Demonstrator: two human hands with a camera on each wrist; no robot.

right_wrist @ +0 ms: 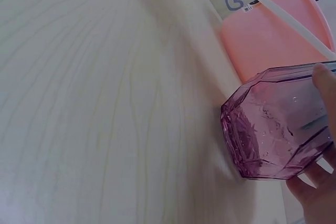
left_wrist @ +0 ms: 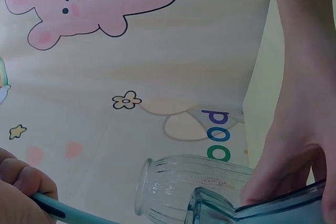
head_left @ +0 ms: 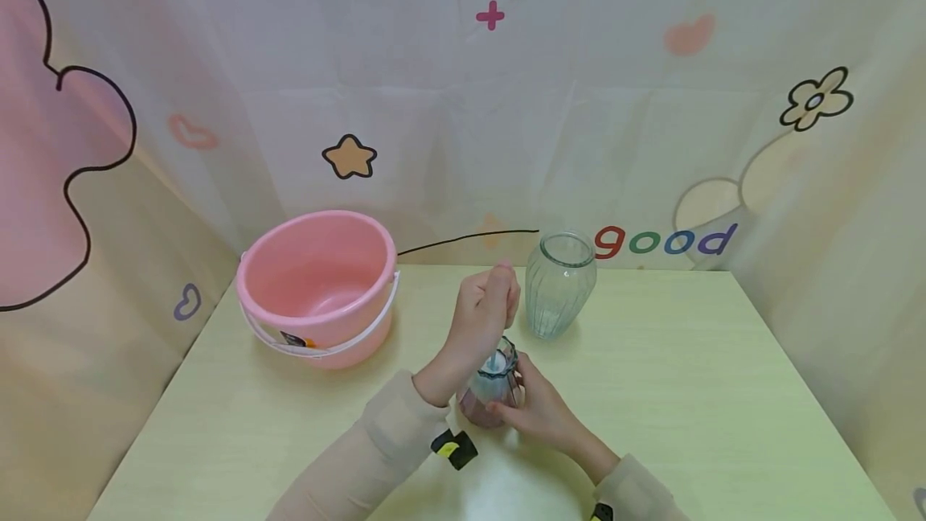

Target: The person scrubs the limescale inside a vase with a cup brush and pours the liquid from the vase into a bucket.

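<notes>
A small faceted glass vase, bluish at its rim and purple at the base, stands near the middle of the table. My right hand grips it low on its right side; in the right wrist view the purple base shows close up. Above the mouth, my left hand is curled in a fist round a light blue handle, which looks like that of a bottle brush. The handle runs down into the vase, where something white shows at the mouth. Its lower end is hard to make out.
Behind the hands, to the right, a larger clear ribbed glass vase stands upright. A pink bucket with a white handle is at the back left. A patterned curtain hangs round the pale table.
</notes>
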